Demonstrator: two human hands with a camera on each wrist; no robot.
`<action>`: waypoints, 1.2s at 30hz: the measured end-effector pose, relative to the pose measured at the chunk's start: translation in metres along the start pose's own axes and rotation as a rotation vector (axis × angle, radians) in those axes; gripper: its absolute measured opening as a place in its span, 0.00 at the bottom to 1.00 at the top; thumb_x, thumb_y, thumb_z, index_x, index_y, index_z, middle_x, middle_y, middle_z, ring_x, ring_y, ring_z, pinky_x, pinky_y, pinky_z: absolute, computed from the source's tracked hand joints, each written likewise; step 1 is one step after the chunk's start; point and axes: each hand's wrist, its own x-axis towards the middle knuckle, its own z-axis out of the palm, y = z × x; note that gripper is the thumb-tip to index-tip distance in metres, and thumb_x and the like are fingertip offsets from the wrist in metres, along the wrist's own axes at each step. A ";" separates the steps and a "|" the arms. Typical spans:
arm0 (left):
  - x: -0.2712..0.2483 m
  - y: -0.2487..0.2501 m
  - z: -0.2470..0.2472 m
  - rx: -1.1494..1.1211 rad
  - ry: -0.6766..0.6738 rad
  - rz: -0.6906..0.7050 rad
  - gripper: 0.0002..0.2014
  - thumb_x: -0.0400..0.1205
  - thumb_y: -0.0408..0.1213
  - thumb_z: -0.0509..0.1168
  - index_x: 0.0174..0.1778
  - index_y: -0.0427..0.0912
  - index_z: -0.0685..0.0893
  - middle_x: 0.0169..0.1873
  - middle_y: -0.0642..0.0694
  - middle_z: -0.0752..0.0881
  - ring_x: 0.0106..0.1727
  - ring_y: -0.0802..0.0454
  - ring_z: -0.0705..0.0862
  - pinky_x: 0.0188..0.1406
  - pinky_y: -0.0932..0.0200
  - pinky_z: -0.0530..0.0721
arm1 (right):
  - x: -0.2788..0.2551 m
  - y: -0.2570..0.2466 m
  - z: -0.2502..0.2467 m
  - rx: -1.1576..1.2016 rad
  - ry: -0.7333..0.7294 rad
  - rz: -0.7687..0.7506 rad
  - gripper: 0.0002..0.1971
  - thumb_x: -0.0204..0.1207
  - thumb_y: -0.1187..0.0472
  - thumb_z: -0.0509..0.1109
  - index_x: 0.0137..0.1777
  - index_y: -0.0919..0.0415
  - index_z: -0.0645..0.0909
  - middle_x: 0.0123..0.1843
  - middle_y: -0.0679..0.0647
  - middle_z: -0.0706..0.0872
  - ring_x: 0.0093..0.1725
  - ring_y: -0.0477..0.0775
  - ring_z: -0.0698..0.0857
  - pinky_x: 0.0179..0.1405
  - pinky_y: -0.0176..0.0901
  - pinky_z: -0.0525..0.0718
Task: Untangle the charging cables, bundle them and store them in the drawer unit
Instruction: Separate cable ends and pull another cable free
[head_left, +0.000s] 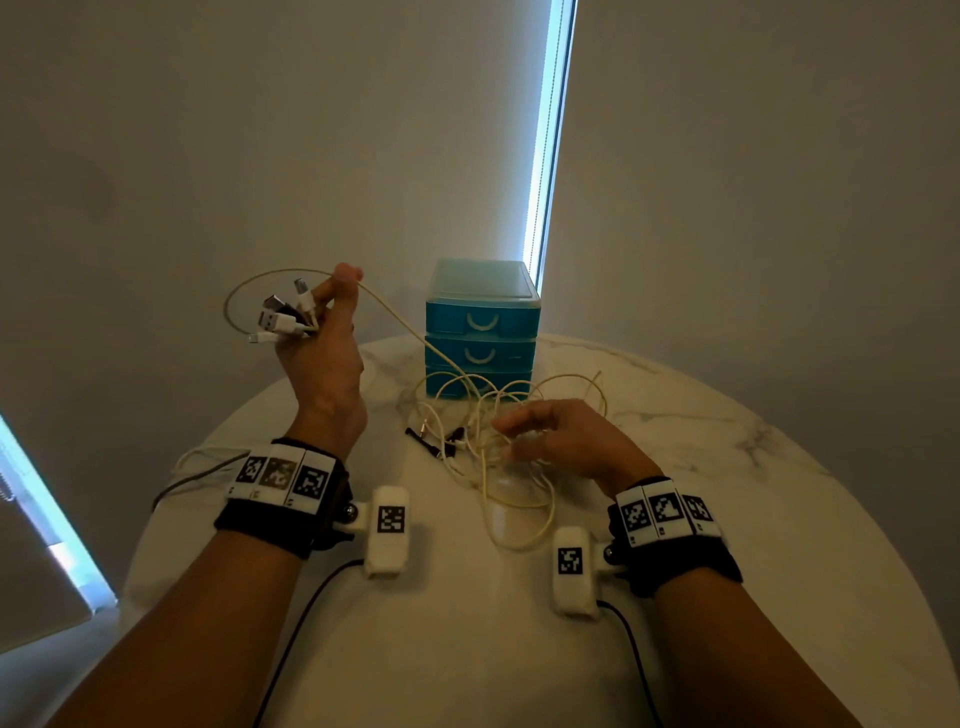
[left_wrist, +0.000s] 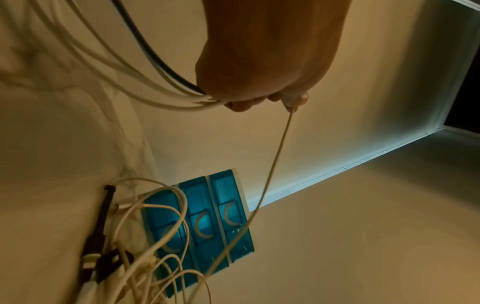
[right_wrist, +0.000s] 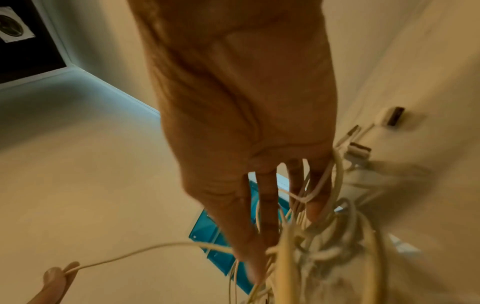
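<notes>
A person's left hand (head_left: 322, 343) is being held raised above a marble-topped table (head_left: 727, 493), its fingers curled tight around a cluster of cable plugs (head_left: 283, 317), apparently to keep the sorted ends together and clear of the knot. From between thumb and forefinger of that hand one cream cable (head_left: 405, 332) is running down and away to a tangle of charging cables (head_left: 498, 457) lying on the table below and to the right of it, so the strand is likely being drawn out of the snarl under light tension. The right hand (head_left: 566, 436) is hovering low over the tangle with its fingers spread and threaded loosely among the loops, gripping nothing firmly; it is seemingly steadying the heap and parting the strands so that the pulled cable can slip free. In the right wrist view the fingers (right_wrist: 267, 205) are showing apart, with thin cables crossing between them. A few dark connectors (head_left: 441, 439) are lying on the table just left of the right hand's fingertips. The blue drawer unit (head_left: 480, 332) is standing just beyond the tangle, ahead of both hands, all three drawers appearing closed, so the untangling is judged to be under way and bundling and storing not yet begun.
</notes>
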 end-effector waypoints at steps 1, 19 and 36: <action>0.001 -0.001 0.000 0.000 0.005 0.002 0.23 0.72 0.67 0.80 0.55 0.56 0.97 0.34 0.60 0.81 0.35 0.59 0.71 0.42 0.51 0.75 | -0.001 0.001 0.000 0.016 0.010 0.001 0.16 0.73 0.72 0.85 0.56 0.55 0.96 0.51 0.46 0.97 0.51 0.40 0.93 0.54 0.36 0.89; -0.038 -0.015 0.018 0.730 -0.798 -0.151 0.17 0.76 0.55 0.83 0.55 0.50 0.97 0.52 0.52 0.96 0.57 0.55 0.94 0.64 0.51 0.89 | -0.009 -0.020 -0.006 0.476 0.179 -0.048 0.13 0.75 0.72 0.84 0.58 0.63 0.93 0.54 0.57 0.98 0.46 0.44 0.95 0.41 0.31 0.88; -0.042 -0.023 0.027 0.760 -0.510 -0.094 0.11 0.71 0.44 0.86 0.37 0.43 0.94 0.34 0.51 0.94 0.38 0.60 0.91 0.39 0.60 0.84 | -0.007 -0.016 -0.001 0.360 0.106 -0.031 0.17 0.72 0.72 0.87 0.60 0.67 0.89 0.53 0.58 0.98 0.55 0.53 0.97 0.58 0.41 0.93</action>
